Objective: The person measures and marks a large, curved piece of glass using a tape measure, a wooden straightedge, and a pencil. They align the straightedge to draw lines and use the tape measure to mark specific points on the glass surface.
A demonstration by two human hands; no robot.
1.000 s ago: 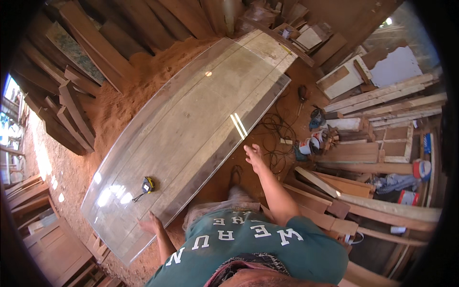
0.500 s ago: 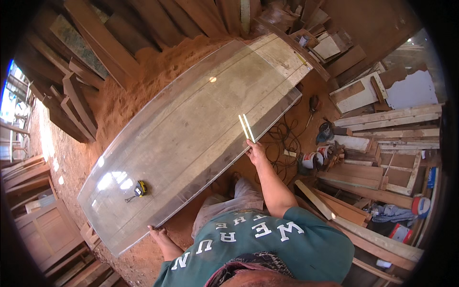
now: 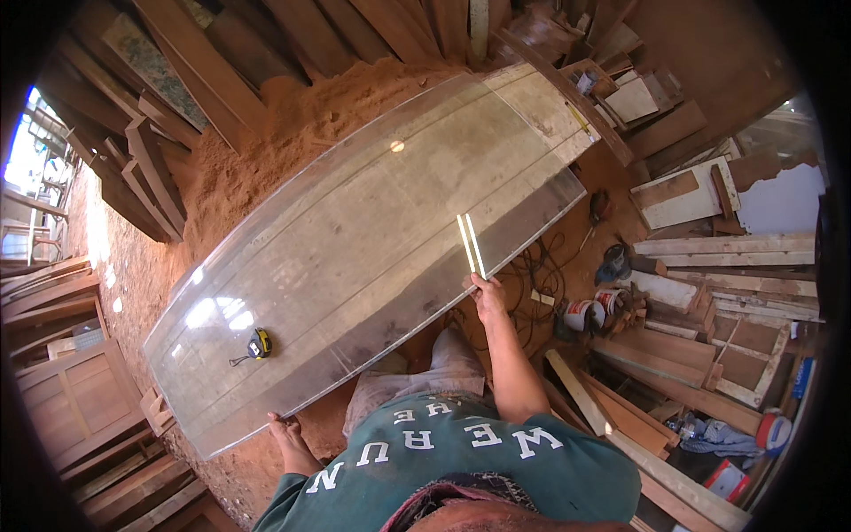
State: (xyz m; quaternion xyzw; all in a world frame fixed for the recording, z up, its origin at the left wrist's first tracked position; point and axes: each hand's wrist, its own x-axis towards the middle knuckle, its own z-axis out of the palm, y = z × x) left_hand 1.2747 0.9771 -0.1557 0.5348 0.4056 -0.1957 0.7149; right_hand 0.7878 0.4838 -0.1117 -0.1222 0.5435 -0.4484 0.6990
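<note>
A large clear sheet (image 3: 381, 230) of glass or plastic lies over a pale tabletop (image 3: 527, 93), its near edge jutting out past the table toward me. On the near edge, at the left, my left hand (image 3: 288, 436) is closed, fingertips on top of the sheet. Farther right along that edge my right hand (image 3: 487, 294) grips it, thumb above; the fingers beneath are partly hidden. A black and yellow tape measure (image 3: 258, 344) rests on the sheet toward its left end. Light reflections show on the surface.
Wooden planks (image 3: 204, 66) lean behind a heap of reddish sawdust (image 3: 292, 124). A black cable (image 3: 532, 275) coils on the floor past my right hand. At the right are white buckets (image 3: 585, 315), stacked timber (image 3: 727, 248) and a long board (image 3: 576, 386); a panelled door (image 3: 80, 399) lies at left.
The sheet has slid a little toward me, and more of it overhangs the table's near side. Both hands keep their hold on its edge. The view has shifted slightly.
</note>
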